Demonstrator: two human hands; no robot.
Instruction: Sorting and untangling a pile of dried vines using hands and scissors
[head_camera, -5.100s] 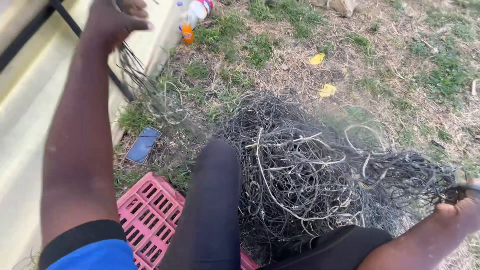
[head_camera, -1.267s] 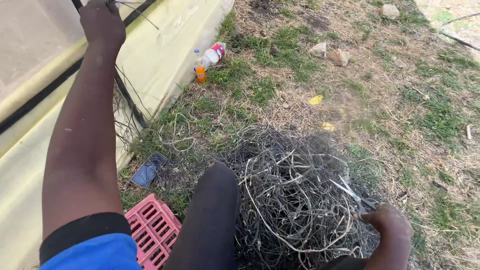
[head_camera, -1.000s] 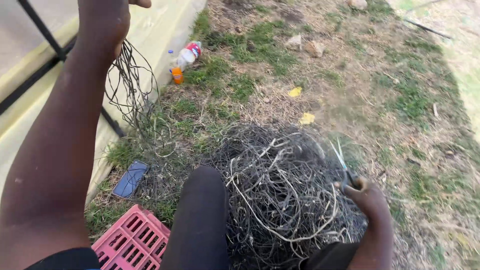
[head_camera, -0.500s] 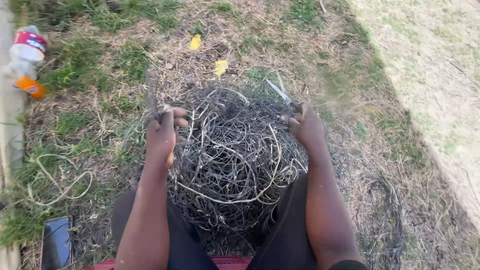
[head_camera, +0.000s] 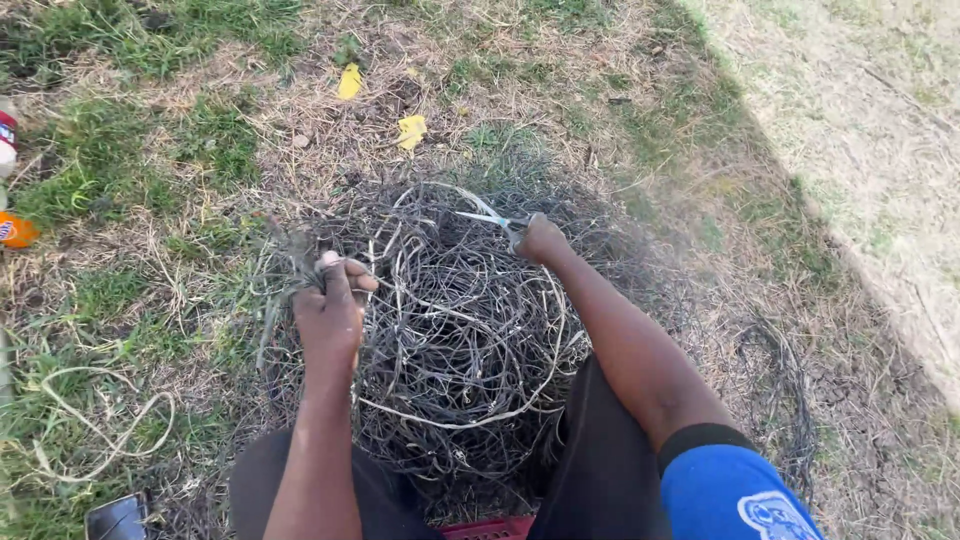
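Observation:
A large tangled heap of dark and pale wire (head_camera: 450, 330) lies on the ground between my knees. My left hand (head_camera: 330, 305) is closed around a bunch of dark strands (head_camera: 290, 262) at the heap's left edge. My right hand (head_camera: 542, 240) reaches over the far side of the heap and grips a pair of scissors (head_camera: 492, 220), whose blades point left over the wire. My dark trousers (head_camera: 600, 470) frame the heap on both sides.
Dry grass and straw surround the heap. Two yellow leaves (head_camera: 412, 130) lie beyond it. A plastic bottle (head_camera: 10, 180) rests at the left edge, a loose pale cord (head_camera: 100, 420) and a phone (head_camera: 118, 518) at lower left. A red crate's rim (head_camera: 490, 526) shows below. Bare ground (head_camera: 860, 120) runs along the right.
My left hand came down from the raised wire by the yellow wall to the heap's left edge. The view swung right, away from the wall. My right hand shifted inward over the heap.

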